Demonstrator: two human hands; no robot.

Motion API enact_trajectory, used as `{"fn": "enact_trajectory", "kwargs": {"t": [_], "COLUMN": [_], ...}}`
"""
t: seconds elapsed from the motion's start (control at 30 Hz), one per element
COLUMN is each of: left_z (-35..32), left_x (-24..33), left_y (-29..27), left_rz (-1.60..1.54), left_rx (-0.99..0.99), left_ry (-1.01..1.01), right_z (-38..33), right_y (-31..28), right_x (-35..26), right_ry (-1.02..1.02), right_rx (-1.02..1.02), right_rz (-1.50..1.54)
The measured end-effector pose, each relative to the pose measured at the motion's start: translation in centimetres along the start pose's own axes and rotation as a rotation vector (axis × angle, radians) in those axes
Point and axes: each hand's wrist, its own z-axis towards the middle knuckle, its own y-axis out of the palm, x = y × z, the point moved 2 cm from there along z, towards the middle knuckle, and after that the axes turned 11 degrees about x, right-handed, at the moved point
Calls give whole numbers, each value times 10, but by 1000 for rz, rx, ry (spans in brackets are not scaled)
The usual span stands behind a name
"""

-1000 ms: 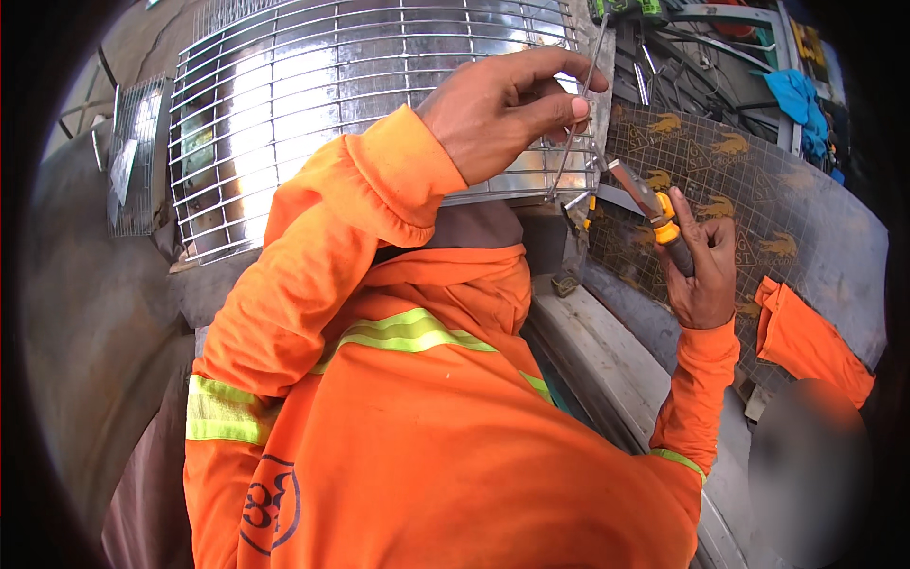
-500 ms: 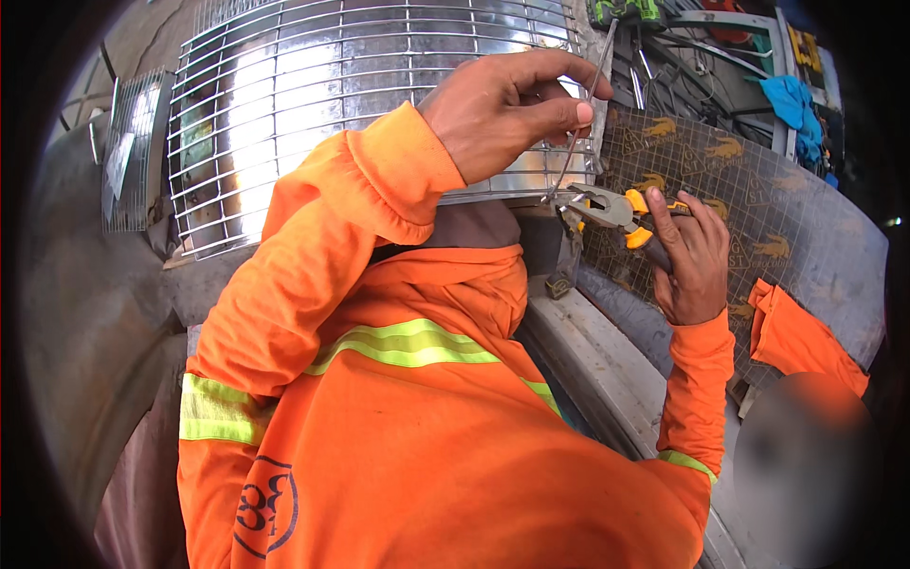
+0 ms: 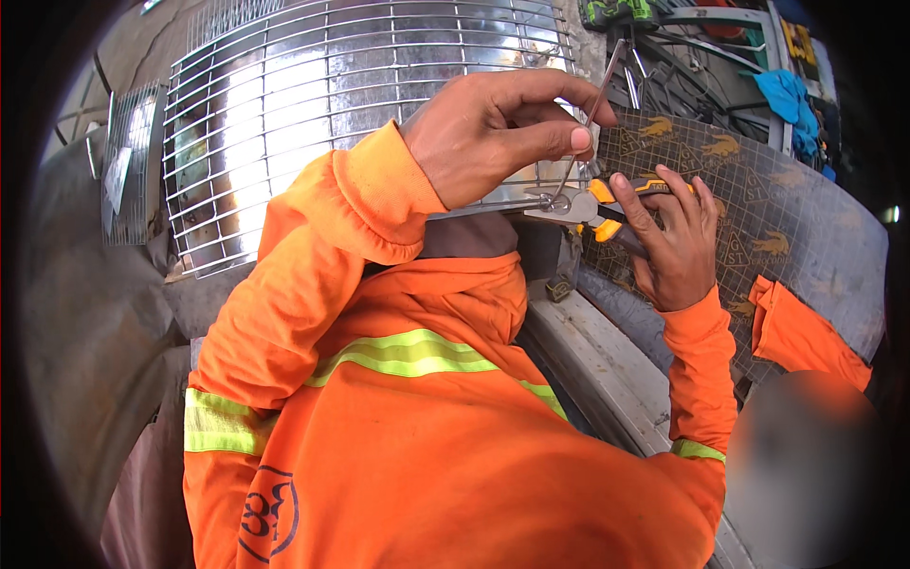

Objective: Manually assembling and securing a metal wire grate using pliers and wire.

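Observation:
My left hand (image 3: pixel 498 133) pinches a thin metal wire (image 3: pixel 609 83) between thumb and fingertips. The wire stands at a slant, and its lower end meets the jaws of the pliers (image 3: pixel 576 205). My right hand (image 3: pixel 675 245) is wrapped around the pliers' yellow and black handles, which are spread apart. The jaws look parted around the wire's lower end. Just behind both hands lies a metal wire grid (image 3: pixel 327 81), its front edge close to the pliers' tip.
A shiny metal sheet (image 3: pixel 284 104) shows beneath the grid. On the right is a dark printed board (image 3: pixel 825 247) with an orange cloth (image 3: pixel 806 332) on it. A smaller mesh panel (image 3: pixel 133 161) stands at left. Metal frames and a blue cloth (image 3: pixel 789 100) lie at the far right.
The pliers have turned and shifted slightly left, and their handles have spread wider. My left hand and the wire have dropped a little toward me.

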Motion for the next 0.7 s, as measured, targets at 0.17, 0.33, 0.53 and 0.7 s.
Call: {"fn": "enact_trajectory", "kwargs": {"t": [0.17, 0.33, 0.53, 0.7], "left_z": [0, 0, 0, 0], "left_x": [0, 3, 0, 0], "left_y": [1, 2, 2, 3], "left_rz": [14, 49, 79, 71], "left_rx": [-21, -11, -2, 20], "left_ry": [65, 18, 10, -9], "right_z": [1, 1, 2, 6], "right_y": [10, 17, 20, 18], "right_x": [-2, 1, 2, 6], "right_ry": [-12, -29, -56, -97], "right_rx": [52, 77, 87, 81], "right_rz": [67, 64, 50, 26]}}
